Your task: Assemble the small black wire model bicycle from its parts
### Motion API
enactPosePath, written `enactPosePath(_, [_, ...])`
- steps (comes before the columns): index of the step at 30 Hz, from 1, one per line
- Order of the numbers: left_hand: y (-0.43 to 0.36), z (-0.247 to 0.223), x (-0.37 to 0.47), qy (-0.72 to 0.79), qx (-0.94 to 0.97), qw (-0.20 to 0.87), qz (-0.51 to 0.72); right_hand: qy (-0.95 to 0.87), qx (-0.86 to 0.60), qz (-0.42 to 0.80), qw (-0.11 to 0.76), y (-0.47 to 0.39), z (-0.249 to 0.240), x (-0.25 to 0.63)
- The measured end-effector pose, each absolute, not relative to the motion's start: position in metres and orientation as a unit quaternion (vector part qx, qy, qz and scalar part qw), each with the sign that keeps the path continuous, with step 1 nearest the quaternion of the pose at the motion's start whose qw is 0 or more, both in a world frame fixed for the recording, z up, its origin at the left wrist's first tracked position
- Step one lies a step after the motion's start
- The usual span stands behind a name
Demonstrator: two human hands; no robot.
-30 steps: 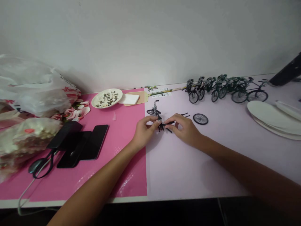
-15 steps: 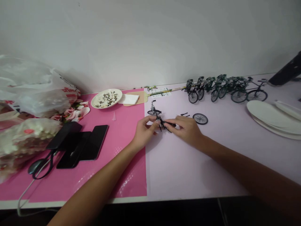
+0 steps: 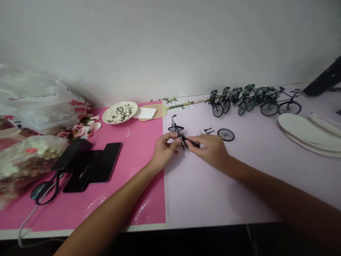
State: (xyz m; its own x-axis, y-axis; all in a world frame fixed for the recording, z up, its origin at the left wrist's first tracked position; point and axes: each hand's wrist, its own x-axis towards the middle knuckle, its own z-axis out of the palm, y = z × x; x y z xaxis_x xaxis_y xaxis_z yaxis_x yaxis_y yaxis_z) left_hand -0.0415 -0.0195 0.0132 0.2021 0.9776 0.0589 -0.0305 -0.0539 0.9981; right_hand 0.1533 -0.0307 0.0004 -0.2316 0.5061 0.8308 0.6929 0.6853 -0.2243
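Note:
Between both hands is a small black model bicycle frame point(image 3: 184, 145), tilted just above the table. My left hand point(image 3: 165, 148) pinches its left end between thumb and forefinger. The fingertips of my right hand point(image 3: 210, 147) are closed on its right side, where a slim dark part runs in under the fingers. Just behind my left hand stands a front wheel with fork and handlebar point(image 3: 174, 126). A small black forked part point(image 3: 208, 131) and a loose spoked wheel point(image 3: 226, 134) lie beyond my right hand. Fine details at the fingertips are hidden.
Several finished model bicycles point(image 3: 247, 101) stand along the wall. White plates point(image 3: 306, 131) lie at right, and a plate of small parts point(image 3: 108, 119) at back left. Phones point(image 3: 108, 161), a black box point(image 3: 71, 154) and plastic bags point(image 3: 39, 103) fill the left.
My hands stay at the same spot on the frame, with only a slight shift of the right fingers. The whole view has moved a little.

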Motion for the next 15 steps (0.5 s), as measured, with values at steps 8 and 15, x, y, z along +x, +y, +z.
enactPosePath(8, [-0.0185,0.0086,-0.0398,0.426,0.546,0.533,0.486,-0.781,-0.373,-0.072,0.495,-0.036,0.0032,0.1446])
enactPosePath(15, [-0.017,0.0067,-0.0406,0.433,0.528,0.526,0.507,-0.808,-0.336,-0.045,0.481,-0.0383,0.0047,0.1433])
